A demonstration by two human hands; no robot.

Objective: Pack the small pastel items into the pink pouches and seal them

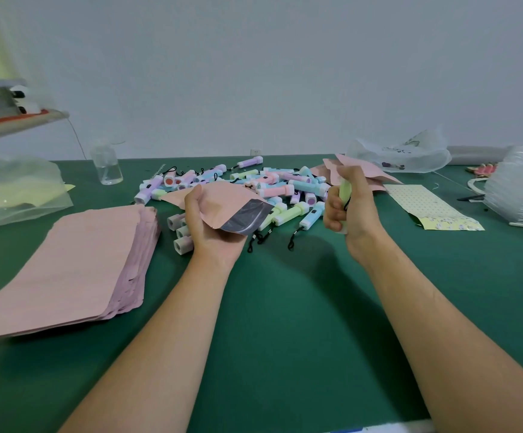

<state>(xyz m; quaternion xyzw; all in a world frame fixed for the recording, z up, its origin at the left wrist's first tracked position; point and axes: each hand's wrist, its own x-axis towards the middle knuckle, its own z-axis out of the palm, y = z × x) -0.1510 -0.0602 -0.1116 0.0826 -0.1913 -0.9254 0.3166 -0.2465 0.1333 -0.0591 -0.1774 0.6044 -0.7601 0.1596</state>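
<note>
A pink pouch, its mouth gaping to show a dark lining, is gripped by the left hand above the green table. The right hand curls around a pale green torch just beside it. Behind both lies a heap of pastel torches; a stack of flat pink pouches sits at the left.

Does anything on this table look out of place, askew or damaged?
Nothing looks damaged. The stack of pink pouches is fanned out along its right edge, not squared, and the small flashlights lie in a loose heap.
</note>
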